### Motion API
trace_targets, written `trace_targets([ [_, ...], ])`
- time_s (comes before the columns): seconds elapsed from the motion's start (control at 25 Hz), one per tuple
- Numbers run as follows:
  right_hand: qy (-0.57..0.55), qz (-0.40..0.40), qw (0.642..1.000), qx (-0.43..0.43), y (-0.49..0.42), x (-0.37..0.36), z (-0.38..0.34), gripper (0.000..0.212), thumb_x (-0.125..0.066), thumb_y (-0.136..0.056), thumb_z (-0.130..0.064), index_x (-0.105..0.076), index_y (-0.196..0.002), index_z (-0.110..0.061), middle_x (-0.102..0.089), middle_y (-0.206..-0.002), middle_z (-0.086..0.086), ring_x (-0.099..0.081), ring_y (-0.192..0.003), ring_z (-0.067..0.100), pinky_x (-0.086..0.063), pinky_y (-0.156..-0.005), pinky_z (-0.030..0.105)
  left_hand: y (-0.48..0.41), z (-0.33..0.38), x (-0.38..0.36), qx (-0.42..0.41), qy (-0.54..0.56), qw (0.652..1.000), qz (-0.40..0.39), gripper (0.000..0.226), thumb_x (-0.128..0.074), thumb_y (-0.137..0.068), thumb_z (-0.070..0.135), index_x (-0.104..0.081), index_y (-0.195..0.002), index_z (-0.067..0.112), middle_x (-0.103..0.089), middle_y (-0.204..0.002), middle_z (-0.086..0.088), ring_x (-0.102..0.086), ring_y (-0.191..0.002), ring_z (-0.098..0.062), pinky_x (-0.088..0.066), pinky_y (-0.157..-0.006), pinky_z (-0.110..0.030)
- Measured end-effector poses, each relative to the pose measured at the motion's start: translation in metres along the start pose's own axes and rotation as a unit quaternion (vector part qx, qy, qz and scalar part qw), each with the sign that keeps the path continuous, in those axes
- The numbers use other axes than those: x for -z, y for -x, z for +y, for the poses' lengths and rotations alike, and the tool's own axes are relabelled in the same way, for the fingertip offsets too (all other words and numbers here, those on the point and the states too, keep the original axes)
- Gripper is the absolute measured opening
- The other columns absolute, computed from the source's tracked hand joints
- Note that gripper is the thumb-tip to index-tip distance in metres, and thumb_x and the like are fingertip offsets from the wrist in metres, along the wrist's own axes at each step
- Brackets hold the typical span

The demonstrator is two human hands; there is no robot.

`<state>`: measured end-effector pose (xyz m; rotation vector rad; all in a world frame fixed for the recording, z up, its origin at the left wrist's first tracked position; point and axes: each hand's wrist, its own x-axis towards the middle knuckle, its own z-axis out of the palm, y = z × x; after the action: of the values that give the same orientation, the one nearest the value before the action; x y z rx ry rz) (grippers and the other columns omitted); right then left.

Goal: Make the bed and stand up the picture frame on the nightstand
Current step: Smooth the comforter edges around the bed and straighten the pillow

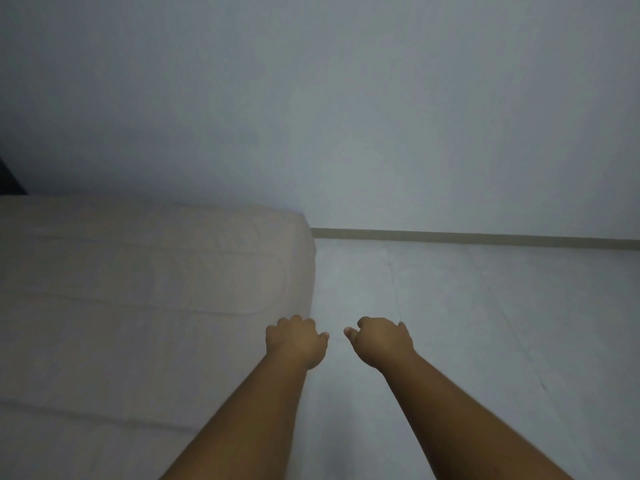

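The bed (138, 289) fills the left half of the view, covered in a pale beige quilted sheet with long stitched seams. Its far corner meets the wall. My left hand (294, 341) hovers at the bed's right edge, fingers curled in, with nothing visible in it. My right hand (381, 339) is just to the right, over the floor, also curled with nothing seen in it. Both forearms reach forward from the bottom of the view. No nightstand or picture frame is in view.
A pale tiled floor (485, 341) lies right of the bed. A plain light wall (346, 98) with a dark skirting strip (485, 235) runs along the back. A dark object (8, 178) shows at the far left edge.
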<state>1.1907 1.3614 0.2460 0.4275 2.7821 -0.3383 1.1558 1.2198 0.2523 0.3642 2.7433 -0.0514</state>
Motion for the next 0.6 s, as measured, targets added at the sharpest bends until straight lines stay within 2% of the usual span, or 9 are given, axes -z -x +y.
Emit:
trace_targets([
  [0.12,-0.006,0.011,1.0,-0.006,-0.094,0.047,0.025,0.054,-0.025,-0.099,-0.05,-0.05,-0.132,-0.014,-0.059,-0.13,0.007,-0.05,-0.124,0.025,-0.016,-0.115,0.045,-0.088,0.037,0.043,-0.003,0.0,1.0,0.012,0.056,-0.022,-0.097,0.052,-0.041,-0.141,0.021,-0.044,-0.143,-0.005,-0.041,-0.128,-0.027,-0.034,-0.101,-0.041],
  [0.28,0.011,0.003,1.0,0.029,-0.227,0.094,0.048,0.055,-0.025,-0.099,-0.05,-0.049,-0.133,-0.014,-0.057,-0.132,0.008,-0.049,-0.125,0.026,-0.014,-0.116,0.047,-0.205,0.071,0.085,0.041,0.006,0.999,0.02,0.056,-0.022,-0.097,0.051,-0.04,-0.141,0.02,-0.043,-0.143,-0.006,-0.043,-0.127,-0.028,-0.035,-0.101,-0.041],
  [0.6,0.054,-0.016,0.988,0.146,-0.463,0.178,0.004,0.053,-0.026,-0.098,-0.05,-0.056,-0.125,-0.015,-0.06,-0.127,0.006,-0.052,-0.121,0.024,-0.016,-0.115,0.048,-0.421,0.064,0.174,0.122,0.048,0.991,0.021,0.055,-0.024,-0.097,0.051,-0.042,-0.14,0.022,-0.044,-0.142,-0.006,-0.043,-0.127,-0.027,-0.033,-0.1,-0.039],
])
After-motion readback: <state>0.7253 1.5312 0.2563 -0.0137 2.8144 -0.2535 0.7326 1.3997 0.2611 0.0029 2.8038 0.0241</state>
